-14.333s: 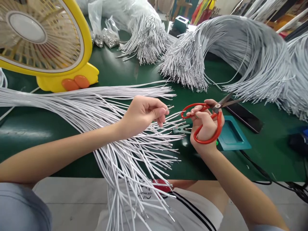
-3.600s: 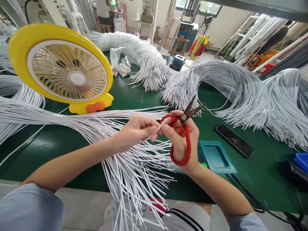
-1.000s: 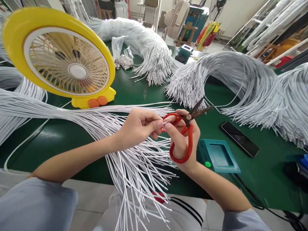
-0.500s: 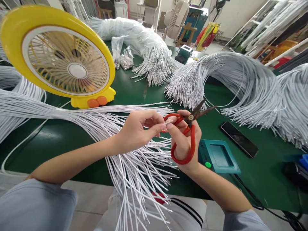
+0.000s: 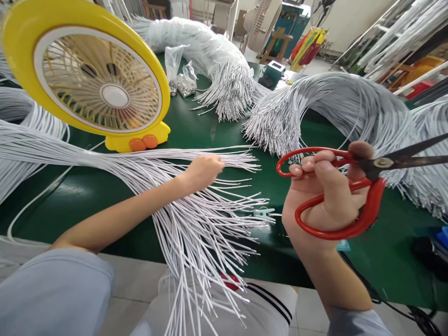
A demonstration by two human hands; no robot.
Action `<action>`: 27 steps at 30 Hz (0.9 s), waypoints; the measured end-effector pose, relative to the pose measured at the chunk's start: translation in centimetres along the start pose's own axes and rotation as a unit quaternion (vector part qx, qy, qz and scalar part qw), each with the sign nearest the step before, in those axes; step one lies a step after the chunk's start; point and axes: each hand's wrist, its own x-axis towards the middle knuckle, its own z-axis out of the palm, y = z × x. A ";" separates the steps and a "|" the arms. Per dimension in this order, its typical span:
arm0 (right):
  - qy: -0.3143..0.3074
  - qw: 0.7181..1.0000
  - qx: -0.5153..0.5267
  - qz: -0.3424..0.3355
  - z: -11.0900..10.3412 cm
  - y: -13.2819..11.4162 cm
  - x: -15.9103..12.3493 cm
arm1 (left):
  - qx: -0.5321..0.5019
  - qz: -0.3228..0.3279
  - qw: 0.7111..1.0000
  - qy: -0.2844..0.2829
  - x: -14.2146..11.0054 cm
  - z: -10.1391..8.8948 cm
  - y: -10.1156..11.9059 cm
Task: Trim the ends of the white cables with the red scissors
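Note:
My right hand (image 5: 331, 189) is raised at the right, wrapped round the red handles of a pair of scissors (image 5: 377, 205). Their dark blades stand apart and point right. My left hand (image 5: 203, 173) is closed over the spread bundle of white wires (image 5: 196, 242). Its fingertips face away, so whether a wire is pinched in them stays hidden. The wires fan out from a gathered part at the left, and many loose ends hang over the table's front edge. A light green clip (image 5: 265, 213) lies by the wire ends, between my hands.
A yellow fan (image 5: 163, 60) stands on the green table (image 5: 196, 130) at the left. Thick bundles of grey-white wires (image 5: 231, 88) lie behind and at the right (image 5: 364, 98). Small clear bags (image 5: 187, 81) sit beside the fan. Black cables (image 5: 420, 317) hang at the right front.
My hands have parted. The left moved back left onto the wire bundle; the right rose rightward with the scissors, now covering the phone and most of the teal device. The clip has come into view.

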 end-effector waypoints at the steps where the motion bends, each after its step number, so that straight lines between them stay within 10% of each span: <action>1: -0.003 1.000 -0.002 0.004 0.0 -0.1 0.0 | 0.023 -0.028 0.999 -0.003 0.5 0.4 -0.9; 21: 0.000 0.999 -0.006 0.043 0.2 -0.3 -0.1 | -0.075 -0.002 0.996 -0.051 1.0 0.3 -3.3; 27: 0.020 0.999 -0.025 0.015 -0.1 -0.4 0.5 | -0.444 0.067 0.892 -0.048 -0.3 -2.3 0.0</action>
